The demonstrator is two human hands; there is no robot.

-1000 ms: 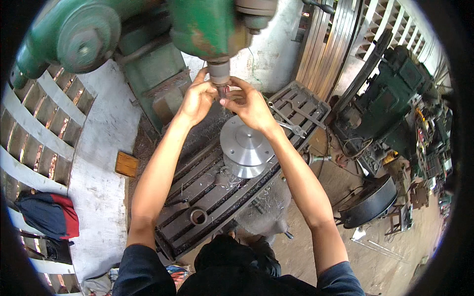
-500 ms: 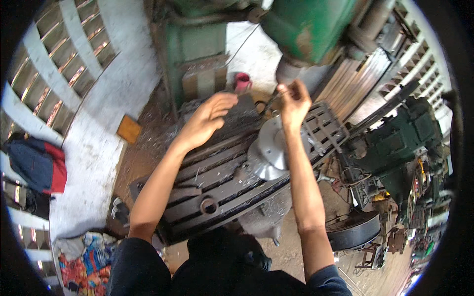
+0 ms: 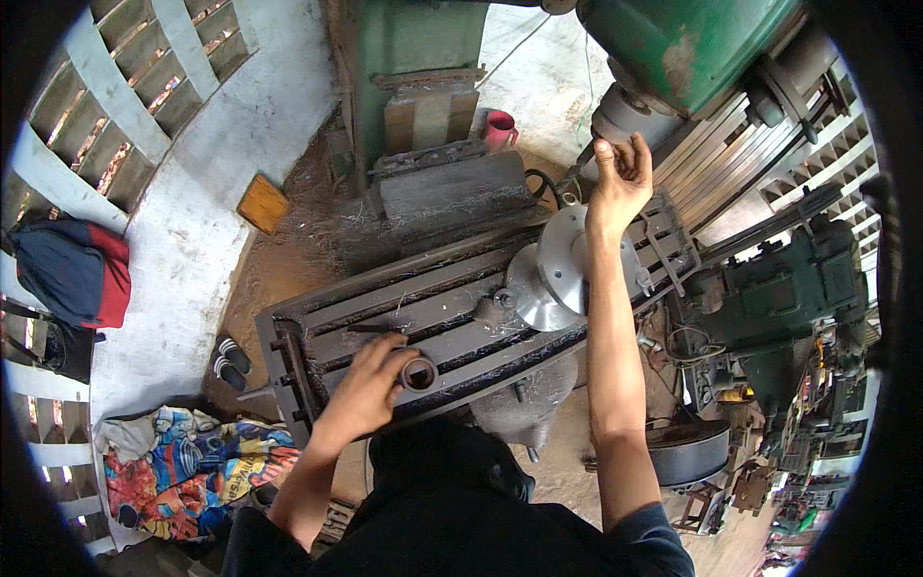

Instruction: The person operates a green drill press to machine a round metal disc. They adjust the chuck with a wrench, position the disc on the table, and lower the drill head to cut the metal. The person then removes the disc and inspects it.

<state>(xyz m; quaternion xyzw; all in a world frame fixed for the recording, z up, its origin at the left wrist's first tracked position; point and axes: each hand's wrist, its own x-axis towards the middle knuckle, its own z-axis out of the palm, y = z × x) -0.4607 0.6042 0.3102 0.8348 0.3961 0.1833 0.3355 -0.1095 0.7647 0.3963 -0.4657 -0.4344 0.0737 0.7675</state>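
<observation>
My left hand (image 3: 362,389) is over the slotted machine table (image 3: 452,313), fingers apart and loosely bent. Its fingertips reach beside a dark metal ring (image 3: 418,374) and over a flat dark bar (image 3: 370,329), which it partly covers. My right hand (image 3: 620,188) is raised just below the grey spindle (image 3: 630,113) of the green machine head (image 3: 673,58). Its fingers are curled toward the thumb; anything between them is too small or hidden to make out. Under my right forearm stands a shiny round flanged metal part (image 3: 560,274), partly hidden by the arm.
Behind the table stand a dark metal block (image 3: 457,192) and a pink mug (image 3: 499,130). A green machine (image 3: 769,293) and a black drum-shaped part (image 3: 687,452) are to the right. Colourful cloth (image 3: 197,471) and slippers (image 3: 232,362) lie at left.
My left hand has come down from above the table's far side to the ring and bar. My right hand stays up by the spindle. The view has shifted slightly.
</observation>
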